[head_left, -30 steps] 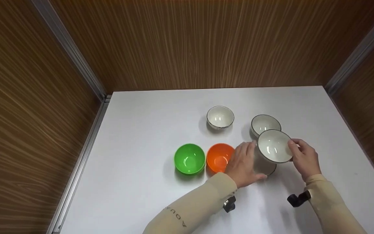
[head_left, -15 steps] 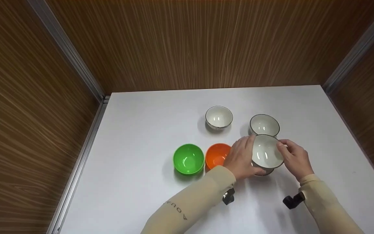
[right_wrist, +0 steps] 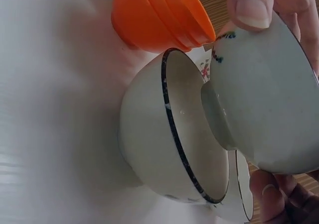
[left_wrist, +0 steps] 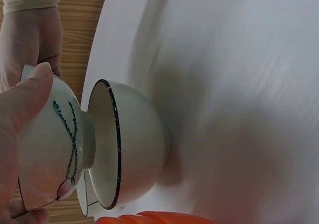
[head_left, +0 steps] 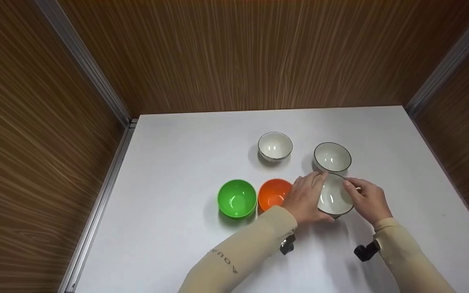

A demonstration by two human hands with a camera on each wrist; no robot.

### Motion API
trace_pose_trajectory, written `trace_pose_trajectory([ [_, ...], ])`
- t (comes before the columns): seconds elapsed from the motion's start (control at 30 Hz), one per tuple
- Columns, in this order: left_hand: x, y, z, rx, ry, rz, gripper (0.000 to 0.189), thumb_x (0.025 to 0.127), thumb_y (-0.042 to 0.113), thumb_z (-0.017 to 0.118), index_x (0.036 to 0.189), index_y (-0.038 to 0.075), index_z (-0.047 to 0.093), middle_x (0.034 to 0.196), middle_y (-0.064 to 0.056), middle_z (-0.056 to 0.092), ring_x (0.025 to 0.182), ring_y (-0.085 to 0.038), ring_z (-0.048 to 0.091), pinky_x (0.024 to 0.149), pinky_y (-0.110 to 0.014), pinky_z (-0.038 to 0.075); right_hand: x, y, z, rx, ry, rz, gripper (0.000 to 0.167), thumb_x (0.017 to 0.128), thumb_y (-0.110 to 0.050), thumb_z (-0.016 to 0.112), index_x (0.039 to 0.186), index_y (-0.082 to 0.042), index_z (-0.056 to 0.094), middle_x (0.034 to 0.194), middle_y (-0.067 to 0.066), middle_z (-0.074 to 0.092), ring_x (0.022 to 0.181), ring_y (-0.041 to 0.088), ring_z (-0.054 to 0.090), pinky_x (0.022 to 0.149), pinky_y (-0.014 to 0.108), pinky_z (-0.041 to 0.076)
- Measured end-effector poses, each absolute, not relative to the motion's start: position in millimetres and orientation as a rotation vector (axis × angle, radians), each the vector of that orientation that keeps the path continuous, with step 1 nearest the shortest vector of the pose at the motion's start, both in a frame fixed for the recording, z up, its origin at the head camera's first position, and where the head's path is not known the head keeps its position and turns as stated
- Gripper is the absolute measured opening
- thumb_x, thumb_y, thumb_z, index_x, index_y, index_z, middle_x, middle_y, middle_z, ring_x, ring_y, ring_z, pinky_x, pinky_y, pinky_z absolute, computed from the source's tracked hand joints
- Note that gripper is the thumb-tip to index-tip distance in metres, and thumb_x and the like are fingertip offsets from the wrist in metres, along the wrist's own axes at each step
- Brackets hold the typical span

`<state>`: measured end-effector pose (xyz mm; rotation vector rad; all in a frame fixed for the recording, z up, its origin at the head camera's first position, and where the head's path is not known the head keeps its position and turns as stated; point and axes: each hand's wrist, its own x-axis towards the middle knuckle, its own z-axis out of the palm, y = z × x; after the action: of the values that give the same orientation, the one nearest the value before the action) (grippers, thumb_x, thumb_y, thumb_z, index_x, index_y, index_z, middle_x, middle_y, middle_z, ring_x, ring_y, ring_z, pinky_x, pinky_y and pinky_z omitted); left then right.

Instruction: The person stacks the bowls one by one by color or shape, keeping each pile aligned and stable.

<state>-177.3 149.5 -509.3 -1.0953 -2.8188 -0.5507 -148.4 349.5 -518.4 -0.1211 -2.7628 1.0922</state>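
A white bowl with a dark rim is held by both hands above a second white bowl, which stands on the table. The held bowl's foot sits at the mouth of the lower bowl; contact between them cannot be told. My left hand grips the held bowl's left side, thumb at the front and fingers behind. With thumb and fingers, my right hand pinches its right rim. Painted sprigs show on the held bowl in the left wrist view. From the head, the lower bowl is mostly hidden.
Orange bowls, nested as the right wrist view shows, stand just left of my left hand. A green bowl stack is beside them. Two white bowls stand farther back, one left and one right. Wooden panels enclose the table.
The held bowl has moved left and down over the lower bowl. My right hand travelled with it, and my left hand, earlier spread beside it, now grips its side.
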Motion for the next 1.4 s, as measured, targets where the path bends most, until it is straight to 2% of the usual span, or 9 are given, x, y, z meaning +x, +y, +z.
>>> trace_pose_trajectory([
  [0.1,-176.4,151.6,-514.5,-1.097,-2.797,-0.54,0.119,0.058,0.062,0.083,0.15,0.013,0.025,0.145,-0.005,0.038,0.13,-0.015,0.039,0.112,-0.026,0.027,-148.5,351.1,-522.4,-0.11,-2.765,1.05,0.045,0.099,-0.036,0.052,0.118,0.003,0.065,0.106,0.023,0.066,0.081,0.029,0.063,0.056,0.022,0.05],
  [0.27,-174.9,153.6,-523.7,-1.068,-2.826,-0.524,0.116,0.057,0.061,0.084,0.148,0.014,0.029,0.142,-0.004,0.039,0.125,-0.014,0.042,0.108,-0.023,0.031,-149.2,351.6,-530.8,-0.09,-2.769,1.021,0.042,0.099,-0.033,0.053,0.116,0.003,0.066,0.106,0.022,0.067,0.089,0.032,0.064,0.069,0.036,0.054],
  [0.37,-174.4,154.1,-526.0,-1.051,-2.851,-0.523,0.116,0.056,0.061,0.084,0.148,0.015,0.029,0.141,-0.003,0.04,0.122,-0.014,0.044,0.104,-0.022,0.035,-149.7,351.3,-534.9,-0.087,-2.774,1.016,0.041,0.099,-0.032,0.053,0.116,0.002,0.067,0.106,0.022,0.067,0.092,0.033,0.064,0.072,0.042,0.054],
  [0.47,-174.2,154.9,-526.9,-1.042,-2.874,-0.511,0.117,0.057,0.061,0.084,0.148,0.016,0.028,0.14,-0.002,0.041,0.121,-0.014,0.045,0.102,-0.023,0.037,-150.7,351.2,-538.1,-0.094,-2.778,0.99,0.04,0.099,-0.032,0.053,0.115,0.002,0.068,0.104,0.021,0.068,0.09,0.032,0.064,0.071,0.041,0.053],
  [0.8,-176.0,156.5,-531.1,-1.048,-2.92,-0.485,0.117,0.059,0.061,0.083,0.149,0.014,0.027,0.141,-0.001,0.041,0.125,-0.014,0.043,0.109,-0.024,0.032,-152.4,349.7,-544.3,-0.069,-2.781,0.968,0.034,0.098,-0.026,0.056,0.111,0.001,0.07,0.093,0.014,0.067,0.079,0.024,0.058,0.064,0.029,0.048],
  [1.03,-175.7,155.8,-532.5,-1.041,-2.974,-0.482,0.117,0.06,0.059,0.084,0.15,0.015,0.025,0.14,-0.001,0.043,0.129,-0.013,0.042,0.113,-0.034,0.028,-153.1,348.6,-549.4,-0.089,-2.81,1.0,0.036,0.098,-0.028,0.055,0.112,0.002,0.069,0.099,0.016,0.065,0.087,0.028,0.059,0.072,0.039,0.048],
  [1.17,-175.6,153.6,-532.7,-1.026,-2.997,-0.448,0.118,0.059,0.061,0.083,0.151,0.017,0.024,0.141,0.001,0.043,0.13,-0.011,0.041,0.115,-0.039,0.023,-153.7,345.8,-550.0,-0.104,-2.821,1.008,0.035,0.098,-0.027,0.055,0.112,0.002,0.07,0.101,0.016,0.065,0.088,0.028,0.059,0.072,0.039,0.048],
  [1.4,-175.5,150.1,-531.5,-1.03,-3.003,-0.377,0.119,0.058,0.064,0.082,0.151,0.017,0.024,0.139,0.002,0.045,0.128,-0.011,0.043,0.116,-0.04,0.023,-151.8,341.2,-550.8,-0.091,-2.826,0.996,0.035,0.099,-0.025,0.054,0.113,0.004,0.068,0.101,0.018,0.064,0.092,0.032,0.06,0.077,0.046,0.05],
])
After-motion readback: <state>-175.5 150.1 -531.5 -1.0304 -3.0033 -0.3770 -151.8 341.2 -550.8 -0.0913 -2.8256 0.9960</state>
